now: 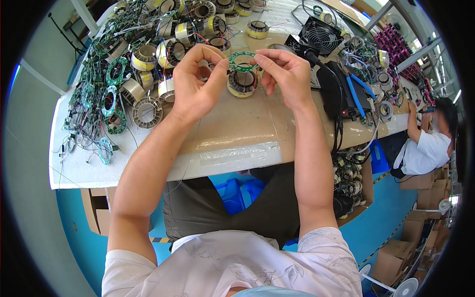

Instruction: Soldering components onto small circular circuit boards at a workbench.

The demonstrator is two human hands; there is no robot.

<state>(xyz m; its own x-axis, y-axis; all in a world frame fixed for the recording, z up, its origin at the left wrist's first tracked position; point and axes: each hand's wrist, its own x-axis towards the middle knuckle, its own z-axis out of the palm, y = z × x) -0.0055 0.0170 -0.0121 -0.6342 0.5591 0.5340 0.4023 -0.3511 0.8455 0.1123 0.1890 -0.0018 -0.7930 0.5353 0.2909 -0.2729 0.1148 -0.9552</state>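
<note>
A green ring-shaped circuit board (pixel 242 68) is held up between my two hands above the tabletop. My left hand (pixel 199 83) pinches its left edge between thumb and fingers. At the right edge, my right hand (pixel 288 74) grips it with thumb and forefinger, the other fingers curled. Just below the board, a round motor stator (pixel 241 89) with a yellow band stands on the brown table covering (pixel 237 121). Thin wires run near the board; whether they join it to the stator I cannot tell.
Wired green ring boards (pixel 116 72) and banded stators (pixel 144 57) are heaped at left. On the right stand a black fan (pixel 321 35), a black box (pixel 341 91) with cables and blue-handled pliers (pixel 357 94). Another person (pixel 428 148) works farther right. A carton of stators (pixel 354 185) sits below.
</note>
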